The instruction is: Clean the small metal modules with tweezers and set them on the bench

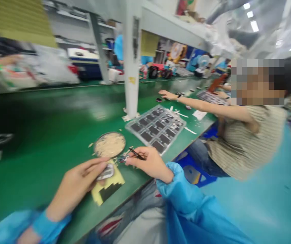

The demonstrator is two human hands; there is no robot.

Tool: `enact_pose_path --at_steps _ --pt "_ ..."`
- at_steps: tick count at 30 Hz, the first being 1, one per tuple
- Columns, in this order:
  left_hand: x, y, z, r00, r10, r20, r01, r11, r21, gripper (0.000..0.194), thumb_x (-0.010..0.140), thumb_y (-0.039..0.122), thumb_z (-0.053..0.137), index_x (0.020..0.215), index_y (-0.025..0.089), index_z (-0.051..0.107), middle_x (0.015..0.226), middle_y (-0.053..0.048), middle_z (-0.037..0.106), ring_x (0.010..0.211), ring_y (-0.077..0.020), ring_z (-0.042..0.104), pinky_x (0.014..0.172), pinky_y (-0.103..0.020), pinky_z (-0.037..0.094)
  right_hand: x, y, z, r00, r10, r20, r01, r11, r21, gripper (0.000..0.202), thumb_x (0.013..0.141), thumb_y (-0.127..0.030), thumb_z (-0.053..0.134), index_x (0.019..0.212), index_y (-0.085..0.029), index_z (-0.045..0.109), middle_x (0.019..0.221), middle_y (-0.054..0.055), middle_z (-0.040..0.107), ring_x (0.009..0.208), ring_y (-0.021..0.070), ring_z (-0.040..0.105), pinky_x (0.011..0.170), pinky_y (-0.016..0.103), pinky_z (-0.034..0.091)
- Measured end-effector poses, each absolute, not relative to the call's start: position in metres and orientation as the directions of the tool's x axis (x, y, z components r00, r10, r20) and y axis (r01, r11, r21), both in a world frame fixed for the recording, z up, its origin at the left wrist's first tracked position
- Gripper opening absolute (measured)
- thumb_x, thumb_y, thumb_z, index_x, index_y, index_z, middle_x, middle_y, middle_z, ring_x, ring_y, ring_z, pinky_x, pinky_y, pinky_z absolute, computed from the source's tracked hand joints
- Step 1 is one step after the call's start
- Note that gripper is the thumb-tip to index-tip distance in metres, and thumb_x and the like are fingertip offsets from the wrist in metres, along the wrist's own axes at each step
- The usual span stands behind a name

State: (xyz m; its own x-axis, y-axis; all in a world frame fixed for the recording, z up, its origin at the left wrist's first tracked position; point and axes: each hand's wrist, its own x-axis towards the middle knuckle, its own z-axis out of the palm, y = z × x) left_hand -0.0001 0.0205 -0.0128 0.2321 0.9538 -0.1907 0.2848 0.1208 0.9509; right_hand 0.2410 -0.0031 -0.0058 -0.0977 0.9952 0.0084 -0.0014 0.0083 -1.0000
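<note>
My left hand (pixel 78 181) is closed, thumb and fingers gripping a small rounded white-and-grey casing (pixel 108 171). Under and beside that casing lies a yellow sheet (pixel 118 176) with a dark block on it. In my right hand (pixel 152 162) are black tweezers (pixel 136 154), their shaft slanting up out of the grip. A small dark part with what look like thin wires (pixel 122 158) sits at the right fingertips; blur hides whether it is held or only touched. Just beyond both hands is a round dish (pixel 111 134) full of small cream-coloured pieces.
A clear compartment tray (pixel 147 136) of dark flat parts lies ahead on the green table (pixel 66 135). White strips (pixel 190 130) lie to its right. A white post (pixel 132 67) rises behind. A co-worker (pixel 247 135) sits at right, one arm stretched over the table.
</note>
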Motion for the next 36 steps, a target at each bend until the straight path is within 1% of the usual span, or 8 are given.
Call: enact_pose_path --at_steps 2,7,11,16,21,25,29,36 --pt "0.001 0.019 -0.013 0.239 0.942 -0.236 0.229 0.182 0.956 0.058 0.086 0.057 0.066 0.123 0.012 0.070 0.064 -0.002 0.071 0.048 -0.0113 0.050 0.046 -0.020 0.036 0.229 -0.002 -0.009 -0.167 0.986 -0.023 0.014 -0.020 -1.000 0.032 0.075 -0.047 0.080 0.084 -0.017 0.076 0.081 0.003 0.077 0.075 0.0176 0.070 0.074 0.030 0.055" --pt "0.002 0.016 -0.012 0.285 0.943 -0.172 0.102 0.148 0.984 0.045 0.091 0.043 0.064 0.125 0.014 0.070 0.073 -0.003 0.071 0.061 -0.0142 0.055 0.062 -0.023 0.044 0.210 0.000 -0.015 -0.243 0.968 -0.062 0.028 -0.057 -0.998 0.032 0.079 -0.048 0.076 0.075 -0.016 0.074 0.068 0.002 0.074 0.064 0.0159 0.065 0.065 0.027 0.050" --pt "0.001 0.010 -0.012 0.316 0.938 -0.143 0.051 0.134 0.990 0.045 0.090 0.038 0.066 0.129 0.017 0.068 0.091 -0.004 0.077 0.073 -0.0159 0.064 0.069 -0.023 0.049 0.203 0.000 -0.018 -0.183 0.981 -0.070 0.017 -0.068 -0.998 0.031 0.079 -0.046 0.077 0.073 -0.016 0.072 0.063 0.000 0.070 0.059 0.0141 0.061 0.060 0.025 0.046" --pt "0.002 0.008 -0.013 0.347 0.928 -0.134 -0.068 0.167 0.984 0.050 0.087 0.034 0.070 0.133 0.015 0.063 0.123 -0.010 0.073 0.111 -0.0248 0.068 0.096 -0.030 0.053 0.203 0.002 -0.019 -0.179 0.980 -0.082 0.003 -0.083 -0.997 0.030 0.079 -0.044 0.077 0.071 -0.016 0.070 0.062 0.000 0.069 0.060 0.0143 0.060 0.063 0.026 0.047" --pt "0.003 0.008 -0.012 0.348 0.932 -0.102 -0.066 0.133 0.989 0.050 0.087 0.035 0.072 0.132 0.014 0.063 0.125 -0.013 0.072 0.106 -0.0259 0.071 0.096 -0.034 0.057 0.202 0.005 -0.019 -0.183 0.979 -0.085 -0.004 -0.088 -0.996 0.029 0.080 -0.041 0.076 0.069 -0.016 0.068 0.062 0.000 0.068 0.059 0.0135 0.059 0.063 0.026 0.046" --pt "0.005 0.008 -0.013 0.347 0.936 -0.050 -0.014 0.058 0.998 0.050 0.087 0.037 0.072 0.131 0.014 0.064 0.129 -0.014 0.070 0.104 -0.0264 0.072 0.094 -0.035 0.059 0.204 0.006 -0.022 -0.174 0.981 -0.086 -0.006 -0.088 -0.996 0.028 0.081 -0.040 0.075 0.069 -0.016 0.068 0.062 0.000 0.068 0.060 0.0128 0.058 0.062 0.025 0.044" --pt "0.005 0.006 -0.021 0.328 0.944 0.012 0.136 -0.060 0.989 0.049 0.088 0.037 0.071 0.132 0.019 0.064 0.133 -0.011 0.068 0.114 -0.0278 0.069 0.099 -0.038 0.057 0.205 0.006 -0.024 -0.170 0.982 -0.084 -0.009 -0.087 -0.996 0.030 0.081 -0.040 0.075 0.067 -0.015 0.066 0.062 0.001 0.067 0.060 0.0124 0.057 0.062 0.024 0.043" --pt "0.004 0.007 -0.020 0.310 0.930 0.200 0.386 -0.315 0.867 0.040 0.090 0.035 0.069 0.129 0.029 0.069 0.132 -0.003 0.070 0.123 -0.0264 0.064 0.106 -0.036 0.052 0.204 0.006 -0.027 -0.178 0.980 -0.086 -0.007 -0.089 -0.996 0.031 0.083 -0.041 0.074 0.068 -0.015 0.065 0.063 0.001 0.066 0.060 0.0120 0.056 0.061 0.025 0.043"
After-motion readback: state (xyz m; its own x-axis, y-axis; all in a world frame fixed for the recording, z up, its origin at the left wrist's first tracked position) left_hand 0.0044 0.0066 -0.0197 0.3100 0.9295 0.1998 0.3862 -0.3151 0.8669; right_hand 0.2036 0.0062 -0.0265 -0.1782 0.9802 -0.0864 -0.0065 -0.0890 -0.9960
